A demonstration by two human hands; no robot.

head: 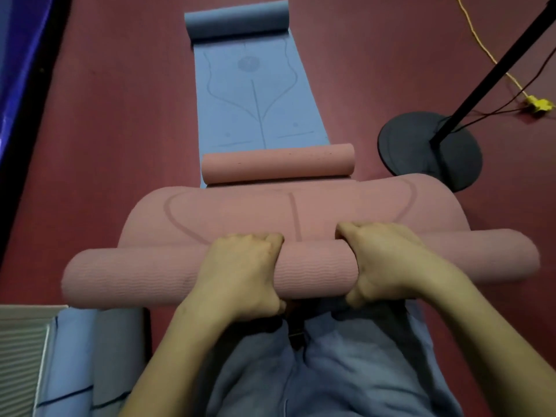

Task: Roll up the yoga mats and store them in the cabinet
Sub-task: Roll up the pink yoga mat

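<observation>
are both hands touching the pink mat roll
Touching: the head view shows the left hand and right hand curled around the pink mat roll.

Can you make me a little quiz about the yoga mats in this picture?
1. True or false: both hands grip the rolled end of the pink mat.
2. What lies farther from the person? A. the blue mat B. a green mat C. a towel
3. Fill in: the blue mat's far end is curled into a ____.

Key
1. True: the left hand and right hand curl round the roll.
2. A
3. roll
</observation>
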